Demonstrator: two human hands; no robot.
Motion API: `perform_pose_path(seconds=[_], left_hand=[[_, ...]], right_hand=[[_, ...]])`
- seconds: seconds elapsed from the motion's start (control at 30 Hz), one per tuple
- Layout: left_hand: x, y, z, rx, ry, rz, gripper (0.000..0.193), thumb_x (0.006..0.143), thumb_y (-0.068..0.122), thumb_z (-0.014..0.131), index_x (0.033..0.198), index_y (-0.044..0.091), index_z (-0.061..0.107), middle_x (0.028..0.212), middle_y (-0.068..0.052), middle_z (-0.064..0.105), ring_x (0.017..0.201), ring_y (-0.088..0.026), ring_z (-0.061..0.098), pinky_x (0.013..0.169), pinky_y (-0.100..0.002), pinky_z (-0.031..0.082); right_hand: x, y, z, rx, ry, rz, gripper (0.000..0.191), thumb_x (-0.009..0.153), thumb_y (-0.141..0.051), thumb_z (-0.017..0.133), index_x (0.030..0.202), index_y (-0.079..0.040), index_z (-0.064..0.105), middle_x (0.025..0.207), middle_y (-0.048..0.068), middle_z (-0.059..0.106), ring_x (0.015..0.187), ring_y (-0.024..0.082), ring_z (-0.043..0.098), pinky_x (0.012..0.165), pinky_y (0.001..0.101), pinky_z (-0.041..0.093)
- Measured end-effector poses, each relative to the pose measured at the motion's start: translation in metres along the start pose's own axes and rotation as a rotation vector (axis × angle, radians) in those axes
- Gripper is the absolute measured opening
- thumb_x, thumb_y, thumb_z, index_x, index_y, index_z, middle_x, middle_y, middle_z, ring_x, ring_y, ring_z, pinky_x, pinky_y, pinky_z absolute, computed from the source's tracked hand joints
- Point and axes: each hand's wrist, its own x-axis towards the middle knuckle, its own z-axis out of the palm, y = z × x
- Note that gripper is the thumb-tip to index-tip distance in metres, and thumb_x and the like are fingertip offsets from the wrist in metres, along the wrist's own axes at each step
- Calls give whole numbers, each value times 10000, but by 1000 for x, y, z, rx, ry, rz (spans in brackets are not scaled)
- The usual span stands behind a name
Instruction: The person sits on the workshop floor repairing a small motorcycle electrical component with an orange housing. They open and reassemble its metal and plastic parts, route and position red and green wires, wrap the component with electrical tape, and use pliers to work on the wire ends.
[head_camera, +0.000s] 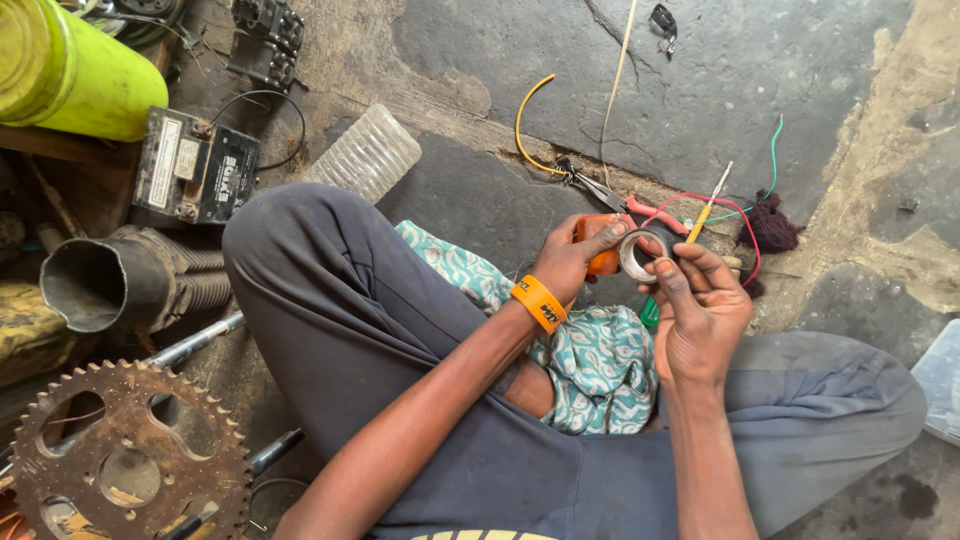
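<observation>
Tape roll (638, 254) sits pinched between both hands: left hand (575, 258) also grips an orange object (603, 262), right hand (700, 305) holds the roll's edge, above pliers (625, 200) on the floor.

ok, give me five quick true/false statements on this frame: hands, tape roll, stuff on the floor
1. Both hands are on the roll of tape. True: left hand and right hand pinch it between the fingers.
2. The left wrist carries an orange wristband. True.
3. The pliers are in the right hand. False: they lie on the concrete floor beyond the hands.
4. The rusty sprocket rests on the person's lap. False: it sits off to the lower left, beside the leg.
5. A yellow-green cylinder lies at the top left. True.
</observation>
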Motion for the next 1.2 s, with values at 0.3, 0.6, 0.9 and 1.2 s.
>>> perform_pose_path(seconds=[0.3,0.6,0.9,1.2], left_hand=[[12,-33,-16,-139,4,-193,379,955,305,715,1232,47,685,1048,-24,727,876,-105,659,682,-256,499],[12,-42,-18,-74,-29,-308,339,985,318,665,1199,55,675,904,-33,681,699,-111,617,505,-275,445],[-1,-20,-3,-245,-324,-400,226,1032,216,548,1177,70,643,973,-26,714,754,-101,670,592,-260,528],[-17,0,0,-30,-523,-508,312,1040,433,447,1056,177,626,737,45,627,579,-70,555,438,-233,373]], right_hand=[[7,-15,11,-127,-230,20,423,895,122,680,1289,23,562,1271,167,672,1152,197,693,911,364,628],[5,-36,15,-665,-354,-111,605,825,89,771,1381,-21,560,1305,108,636,1199,194,665,990,331,593],[18,-47,9,-877,-589,-318,809,694,-51,862,1434,-21,536,1496,141,533,1412,229,493,1149,378,426],[20,-46,-3,-741,-590,68,578,702,-35,834,1253,-22,659,1299,62,712,1154,115,650,1004,296,523]])
